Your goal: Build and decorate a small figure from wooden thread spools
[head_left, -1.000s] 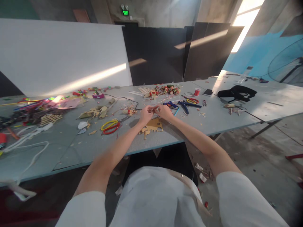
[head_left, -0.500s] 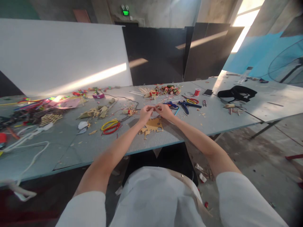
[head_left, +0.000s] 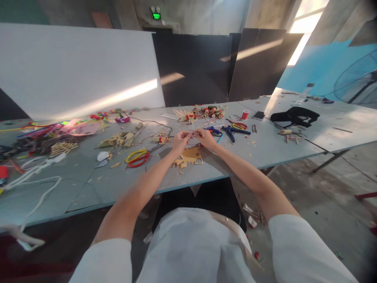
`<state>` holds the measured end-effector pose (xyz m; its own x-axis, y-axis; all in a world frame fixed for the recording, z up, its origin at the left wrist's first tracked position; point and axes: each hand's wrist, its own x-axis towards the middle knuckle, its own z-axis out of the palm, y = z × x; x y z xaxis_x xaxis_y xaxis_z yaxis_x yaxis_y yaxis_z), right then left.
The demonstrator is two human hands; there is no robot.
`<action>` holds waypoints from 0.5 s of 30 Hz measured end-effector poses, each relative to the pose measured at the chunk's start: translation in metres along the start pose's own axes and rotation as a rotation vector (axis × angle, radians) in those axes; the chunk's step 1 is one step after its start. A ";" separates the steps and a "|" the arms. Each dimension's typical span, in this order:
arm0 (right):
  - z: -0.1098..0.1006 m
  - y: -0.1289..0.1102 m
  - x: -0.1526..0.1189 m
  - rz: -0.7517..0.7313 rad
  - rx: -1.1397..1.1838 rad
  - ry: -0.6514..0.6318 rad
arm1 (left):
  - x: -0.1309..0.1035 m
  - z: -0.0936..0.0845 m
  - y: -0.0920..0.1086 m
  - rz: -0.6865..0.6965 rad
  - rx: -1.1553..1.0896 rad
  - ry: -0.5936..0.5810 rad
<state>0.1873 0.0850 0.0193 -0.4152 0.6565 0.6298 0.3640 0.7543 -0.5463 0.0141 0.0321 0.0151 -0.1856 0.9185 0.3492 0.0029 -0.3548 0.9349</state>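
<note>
My left hand [head_left: 182,140] and my right hand [head_left: 204,137] meet fingertip to fingertip above the table, both with fingers pinched. Whatever lies between the fingertips is too small to make out. Just below them on the tabletop rests a tan cut-out board [head_left: 191,156] with a jagged edge and a round hole, with scraps at its left. Beyond my right hand lie a blue-handled tool [head_left: 213,130] and dark blue pliers [head_left: 232,133]. Scissors with yellow and red handles [head_left: 138,157] lie to the left of my left forearm.
Red and green small rolls [head_left: 210,113] and thin sticks [head_left: 177,113] lie at the back. A red thread spool [head_left: 244,115], a phone [head_left: 258,115] and a black cap [head_left: 295,116] are on the right. Coloured strips [head_left: 44,131] and a white cable [head_left: 44,167] clutter the left.
My fingertips have shifted slightly, with my right hand drawn a little to the right. Both hands stay close together over the board, and the things on the table stay put.
</note>
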 end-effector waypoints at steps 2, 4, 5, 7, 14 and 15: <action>0.000 0.000 0.000 0.005 0.002 0.001 | 0.001 0.000 -0.002 0.001 -0.026 0.002; -0.001 -0.001 0.000 0.017 0.005 0.002 | 0.002 0.000 -0.004 -0.004 -0.051 0.002; -0.001 -0.001 0.000 0.026 0.007 0.003 | 0.002 0.000 -0.004 -0.009 -0.062 0.005; -0.001 -0.002 0.000 0.045 0.013 -0.001 | 0.003 0.000 -0.004 -0.022 -0.083 0.010; -0.005 -0.008 0.000 0.083 -0.023 -0.004 | 0.005 -0.002 -0.006 -0.047 -0.101 0.068; -0.006 -0.009 -0.001 0.079 -0.031 -0.009 | 0.006 -0.003 -0.006 -0.041 -0.096 0.083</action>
<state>0.1893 0.0777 0.0274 -0.3914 0.7142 0.5802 0.4219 0.6996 -0.5767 0.0105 0.0390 0.0110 -0.2638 0.9164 0.3011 -0.0995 -0.3363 0.9365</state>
